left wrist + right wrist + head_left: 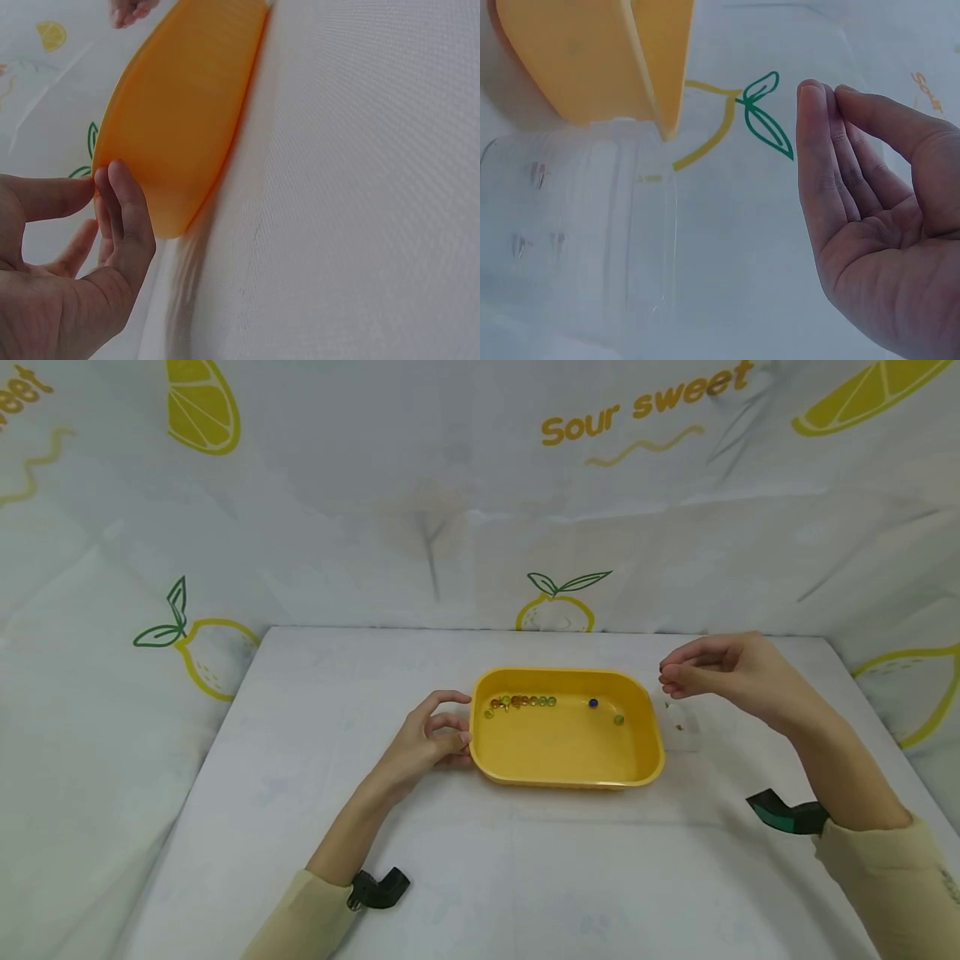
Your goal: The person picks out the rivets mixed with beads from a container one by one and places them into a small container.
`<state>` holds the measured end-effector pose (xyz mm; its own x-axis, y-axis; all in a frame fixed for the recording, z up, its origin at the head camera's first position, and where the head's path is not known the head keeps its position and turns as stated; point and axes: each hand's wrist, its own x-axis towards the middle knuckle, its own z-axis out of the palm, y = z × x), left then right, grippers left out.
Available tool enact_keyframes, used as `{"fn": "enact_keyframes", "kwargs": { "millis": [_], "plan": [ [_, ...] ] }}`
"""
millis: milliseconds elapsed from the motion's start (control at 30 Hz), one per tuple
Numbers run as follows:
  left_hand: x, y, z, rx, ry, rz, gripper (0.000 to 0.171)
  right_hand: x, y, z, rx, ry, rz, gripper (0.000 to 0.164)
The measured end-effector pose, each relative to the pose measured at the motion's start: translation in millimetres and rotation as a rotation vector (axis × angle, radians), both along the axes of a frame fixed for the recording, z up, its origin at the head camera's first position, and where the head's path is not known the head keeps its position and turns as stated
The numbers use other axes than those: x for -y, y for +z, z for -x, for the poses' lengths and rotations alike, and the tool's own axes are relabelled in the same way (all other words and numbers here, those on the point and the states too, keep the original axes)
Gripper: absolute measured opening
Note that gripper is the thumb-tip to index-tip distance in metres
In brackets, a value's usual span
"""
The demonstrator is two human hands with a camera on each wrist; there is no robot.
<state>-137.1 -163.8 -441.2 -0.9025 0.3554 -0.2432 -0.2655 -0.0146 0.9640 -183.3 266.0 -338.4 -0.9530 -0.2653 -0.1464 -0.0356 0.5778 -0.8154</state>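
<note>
A yellow plastic tray (pixel 558 777) holds a row of small glass marbles (pixel 525 701) along its back left. A dark blue marble (pixel 593 703) and a green marble (pixel 618 720) lie apart on its right side. My left hand (pixel 431 735) holds the tray's left rim between thumb and fingers, as the left wrist view shows. Right of the tray, my right hand (pixel 723 677) is raised with thumb and fingertips pinched around a tiny dark object, apparently a marble, mostly hidden. Below that hand stands a clear plastic box (pixel 577 247) with a few small pieces in it.
The white table (pixel 450 877) ends at a lemon-print cloth backdrop (pixel 360 527). The clear box stands close against the tray's right end and is hard to see from above. A dark wrist strap (pixel 787 814) sits on each forearm.
</note>
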Motion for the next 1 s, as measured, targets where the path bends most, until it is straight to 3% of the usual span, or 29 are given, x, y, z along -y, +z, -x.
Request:
{"fn": "enact_keyframes", "kwargs": {
  "millis": [367, 1000],
  "plan": [
    [0, 0.2, -0.4, 0.000, 0.005, 0.007, 0.055, -28, -13.2, -10.0, 0.013, -0.072, -0.046, 0.033],
    [0, -0.4, 0.1, 0.000, 0.004, 0.006, 0.056, -56, -34.5, -12.8, 0.080, -0.076, -0.031, 0.035]
  ]
}}
